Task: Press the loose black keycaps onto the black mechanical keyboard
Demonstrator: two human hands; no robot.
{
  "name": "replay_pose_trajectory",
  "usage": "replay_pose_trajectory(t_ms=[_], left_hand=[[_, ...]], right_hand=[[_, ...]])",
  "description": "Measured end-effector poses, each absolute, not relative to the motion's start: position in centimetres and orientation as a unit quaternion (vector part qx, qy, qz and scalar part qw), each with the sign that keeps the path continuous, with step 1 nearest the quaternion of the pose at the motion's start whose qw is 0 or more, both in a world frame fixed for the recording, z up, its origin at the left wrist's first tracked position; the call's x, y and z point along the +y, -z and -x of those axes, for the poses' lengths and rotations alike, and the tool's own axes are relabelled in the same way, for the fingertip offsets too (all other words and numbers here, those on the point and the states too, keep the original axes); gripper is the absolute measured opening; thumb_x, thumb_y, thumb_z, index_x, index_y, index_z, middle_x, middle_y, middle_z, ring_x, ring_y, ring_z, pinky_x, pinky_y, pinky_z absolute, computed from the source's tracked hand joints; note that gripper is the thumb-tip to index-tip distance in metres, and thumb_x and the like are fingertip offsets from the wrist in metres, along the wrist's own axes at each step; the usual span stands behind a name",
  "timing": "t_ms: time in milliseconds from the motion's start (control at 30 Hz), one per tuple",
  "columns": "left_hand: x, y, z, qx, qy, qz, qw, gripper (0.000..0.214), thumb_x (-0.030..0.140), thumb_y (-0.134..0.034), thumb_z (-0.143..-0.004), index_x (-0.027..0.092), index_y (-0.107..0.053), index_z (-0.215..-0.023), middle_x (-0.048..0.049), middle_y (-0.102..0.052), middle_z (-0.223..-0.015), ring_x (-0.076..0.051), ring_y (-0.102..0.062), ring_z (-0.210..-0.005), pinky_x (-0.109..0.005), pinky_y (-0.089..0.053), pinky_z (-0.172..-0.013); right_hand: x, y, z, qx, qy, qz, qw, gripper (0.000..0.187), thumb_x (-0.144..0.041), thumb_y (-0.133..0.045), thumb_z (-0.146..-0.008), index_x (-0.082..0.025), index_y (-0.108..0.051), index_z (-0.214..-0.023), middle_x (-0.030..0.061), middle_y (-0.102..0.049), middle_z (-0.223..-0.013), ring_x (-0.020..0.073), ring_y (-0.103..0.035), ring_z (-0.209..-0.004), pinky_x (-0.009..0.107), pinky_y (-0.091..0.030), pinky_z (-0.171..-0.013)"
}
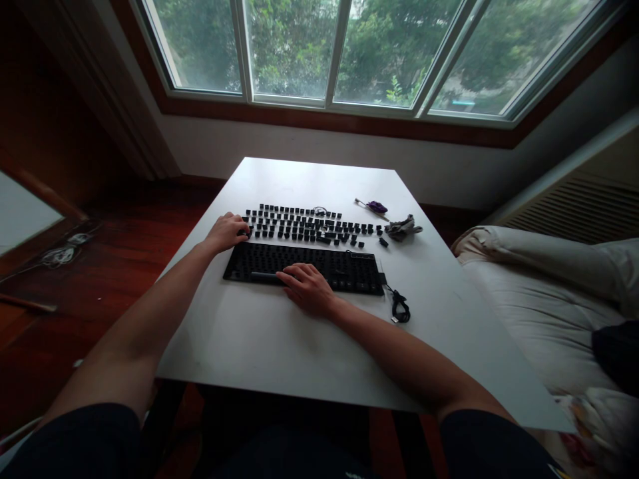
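A black keyboard (304,261) without most of its caps lies across the white table. Many loose black keycaps (287,233) are laid out in rows behind it. At the left end of those rows is my left hand (227,232), its fingers curled together around what appears to be a dark keycap at the fingertips. My right hand (310,287) rests over the keyboard's front edge with fingers stretched out flat. Its fingertips touch the right end of a long dark spacebar (264,276), which lies along the front row of the keyboard.
A coiled black USB cable (399,307) lies right of the keyboard. Farther back sit a purple-handled brush-like tool (375,206), a crumpled grey cloth or glove (403,228) and a thin wire piece (319,211). The white table (239,346) stands before windows, beside a cushioned seat (519,299).
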State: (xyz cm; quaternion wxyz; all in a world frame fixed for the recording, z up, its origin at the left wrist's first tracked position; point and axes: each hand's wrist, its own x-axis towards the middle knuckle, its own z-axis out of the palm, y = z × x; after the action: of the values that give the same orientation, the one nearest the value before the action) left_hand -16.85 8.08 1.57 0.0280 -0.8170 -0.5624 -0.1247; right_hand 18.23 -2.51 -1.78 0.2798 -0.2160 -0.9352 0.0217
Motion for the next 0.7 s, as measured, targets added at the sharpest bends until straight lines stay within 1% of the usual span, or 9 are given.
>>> replay_pose_trajectory(t_ms=[233,467,700], left_hand=[[8.29,-1.52,17.02,-0.563,0.12,0.817,0.026,0.024,0.04,-0.067,-0.081,0.029,-0.079,-0.099,-0.0082,-0.068,-0.106,-0.031,-0.054,-0.104,-0.045,-0.044,-0.093],[8.67,-1.3,17.36,-0.566,0.133,0.814,0.003,0.023,0.042,-0.068,-0.079,0.029,-0.078,-0.095,-0.0072,-0.069,-0.104,-0.03,-0.056,-0.103,-0.043,-0.045,-0.092],[8.87,-1.43,17.4,-0.555,0.129,0.822,-0.005,0.016,0.041,-0.069,-0.079,0.028,-0.075,-0.088,-0.0055,-0.071,-0.101,-0.028,-0.058,-0.1,-0.041,-0.043,-0.091]], right_hand=[[-2.49,1.74,-18.32,-0.935,-0.02,0.21,0.285,0.045,-0.024,-0.062,-0.097,-0.023,-0.059,-0.142,0.0123,-0.065,-0.128,0.0269,-0.055,-0.12,0.045,-0.047,-0.1],[-2.49,1.78,-18.41,-0.936,-0.019,0.21,0.283,0.04,-0.026,-0.057,-0.1,-0.022,-0.059,-0.14,0.0121,-0.065,-0.129,0.0268,-0.055,-0.12,0.044,-0.046,-0.101],[-2.43,1.66,-18.48,-0.937,-0.022,0.21,0.28,0.04,-0.026,-0.057,-0.1,-0.023,-0.059,-0.139,0.0122,-0.065,-0.129,0.0267,-0.055,-0.12,0.045,-0.046,-0.099]])
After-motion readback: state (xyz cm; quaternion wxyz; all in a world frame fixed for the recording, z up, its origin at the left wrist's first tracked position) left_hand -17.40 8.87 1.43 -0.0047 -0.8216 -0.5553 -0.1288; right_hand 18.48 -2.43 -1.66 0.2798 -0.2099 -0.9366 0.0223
